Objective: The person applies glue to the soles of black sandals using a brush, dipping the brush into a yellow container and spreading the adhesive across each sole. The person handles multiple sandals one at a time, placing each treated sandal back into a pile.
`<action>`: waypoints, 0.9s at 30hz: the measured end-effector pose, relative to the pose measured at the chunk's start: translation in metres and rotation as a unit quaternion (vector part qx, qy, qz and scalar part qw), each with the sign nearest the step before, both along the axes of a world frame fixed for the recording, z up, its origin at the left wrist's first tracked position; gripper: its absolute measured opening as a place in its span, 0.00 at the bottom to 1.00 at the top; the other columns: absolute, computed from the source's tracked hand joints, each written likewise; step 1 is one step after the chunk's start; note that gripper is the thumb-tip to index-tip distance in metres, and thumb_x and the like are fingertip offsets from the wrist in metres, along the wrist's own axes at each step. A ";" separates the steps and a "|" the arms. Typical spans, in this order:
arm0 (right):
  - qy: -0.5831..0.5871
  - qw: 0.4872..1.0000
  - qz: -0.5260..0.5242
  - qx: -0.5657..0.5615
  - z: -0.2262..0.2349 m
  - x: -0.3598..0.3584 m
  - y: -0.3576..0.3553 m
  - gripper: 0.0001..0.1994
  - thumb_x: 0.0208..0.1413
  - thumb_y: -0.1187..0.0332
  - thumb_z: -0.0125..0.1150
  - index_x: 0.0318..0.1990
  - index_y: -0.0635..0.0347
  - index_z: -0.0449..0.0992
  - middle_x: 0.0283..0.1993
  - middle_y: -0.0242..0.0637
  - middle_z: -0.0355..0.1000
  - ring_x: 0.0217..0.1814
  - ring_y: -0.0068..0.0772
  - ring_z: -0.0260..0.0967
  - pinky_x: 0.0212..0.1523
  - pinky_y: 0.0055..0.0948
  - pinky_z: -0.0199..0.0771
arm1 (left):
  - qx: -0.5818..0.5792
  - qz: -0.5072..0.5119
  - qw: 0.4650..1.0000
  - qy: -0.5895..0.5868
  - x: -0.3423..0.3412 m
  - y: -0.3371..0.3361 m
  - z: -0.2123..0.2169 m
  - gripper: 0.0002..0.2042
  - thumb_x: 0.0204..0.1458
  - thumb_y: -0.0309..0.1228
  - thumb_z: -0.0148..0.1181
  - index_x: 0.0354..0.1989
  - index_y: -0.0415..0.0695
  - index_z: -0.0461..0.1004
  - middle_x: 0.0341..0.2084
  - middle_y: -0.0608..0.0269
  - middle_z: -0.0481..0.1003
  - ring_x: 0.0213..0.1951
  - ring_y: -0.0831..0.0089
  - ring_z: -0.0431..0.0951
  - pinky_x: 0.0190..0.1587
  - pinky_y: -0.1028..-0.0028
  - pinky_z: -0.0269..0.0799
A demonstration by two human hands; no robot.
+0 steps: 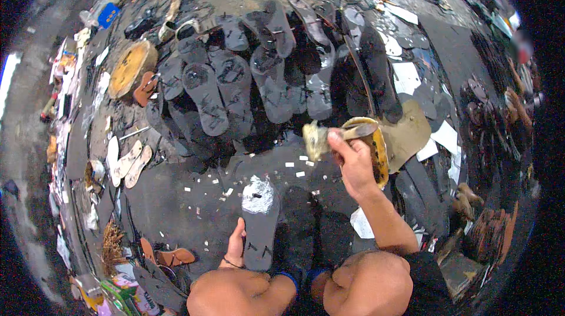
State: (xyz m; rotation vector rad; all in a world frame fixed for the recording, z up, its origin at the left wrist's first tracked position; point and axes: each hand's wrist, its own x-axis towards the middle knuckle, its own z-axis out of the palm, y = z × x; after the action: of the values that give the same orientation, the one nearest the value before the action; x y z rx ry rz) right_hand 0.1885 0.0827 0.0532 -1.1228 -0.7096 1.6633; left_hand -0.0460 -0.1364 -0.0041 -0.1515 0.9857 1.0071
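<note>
My left hand [235, 243] grips a dark grey sandal sole [260, 228] by its edge, near my knees. The thumb shows along its left side, and the other fingers are hidden. Wet-looking white glue [258, 195] covers one end of the sole, around a small dark hole. Two dark V-shaped marks show at the nearer end. Farther right, my right hand [356, 160] is closed around the handle of a brush [315, 139] with pale, clumped bristles. The brush is raised beside a yellowish-rimmed glue pot [382, 157], which my hand partly covers.
Rows of dark sandals [271, 83] lie beyond my hands. At the far left is a round, yellow-topped block [132, 69]. Two pale soles [132, 164] lie at left, with brown sandals [175, 256] nearer. Small white scraps [289, 165] dot the dark mat; a brown sheet [409, 133] lies at right.
</note>
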 end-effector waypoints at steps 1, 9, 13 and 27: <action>-0.052 0.997 0.052 -0.039 -0.007 -0.002 -0.001 0.12 0.62 0.66 0.63 0.48 0.64 0.80 0.43 0.32 0.79 0.44 0.23 0.74 0.50 0.27 0.73 | -0.050 -0.003 0.998 -0.023 0.002 -0.005 0.002 0.40 0.62 0.65 0.35 0.67 0.40 0.62 0.58 0.52 0.72 0.55 0.57 0.76 0.58 0.57 0.72; -0.311 0.812 0.116 0.481 0.009 -0.066 -0.018 0.11 0.54 0.61 0.68 0.35 0.60 0.81 0.38 0.40 0.80 0.44 0.45 0.75 0.51 0.37 0.71 | 0.169 0.177 0.967 0.069 -0.001 0.149 0.033 0.38 0.56 0.68 0.46 0.55 0.42 0.72 0.42 0.60 0.79 0.38 0.67 0.80 0.44 0.66 0.78; -0.169 0.972 0.103 0.125 0.037 -0.061 0.000 0.09 0.58 0.70 0.65 0.41 0.67 0.79 0.37 0.42 0.81 0.39 0.28 0.79 0.43 0.30 0.78 | 0.179 0.127 0.972 0.087 0.005 0.166 0.044 0.38 0.54 0.69 0.49 0.50 0.42 0.74 0.40 0.58 0.79 0.37 0.70 0.79 0.41 0.67 0.78; -0.404 0.883 0.138 0.195 0.015 -0.047 0.004 0.12 0.56 0.58 0.66 0.38 0.56 0.82 0.36 0.44 0.80 0.39 0.43 0.80 0.43 0.39 0.78 | 0.207 0.257 0.941 0.081 0.010 0.164 0.071 0.37 0.54 0.71 0.45 0.44 0.45 0.76 0.31 0.64 0.80 0.28 0.68 0.80 0.33 0.70 0.78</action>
State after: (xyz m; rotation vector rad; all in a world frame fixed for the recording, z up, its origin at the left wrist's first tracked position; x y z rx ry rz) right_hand 0.1412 0.0866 0.0678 -1.4520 -1.7214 1.1296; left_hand -0.0365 0.0273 0.0673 0.0310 0.8764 1.7093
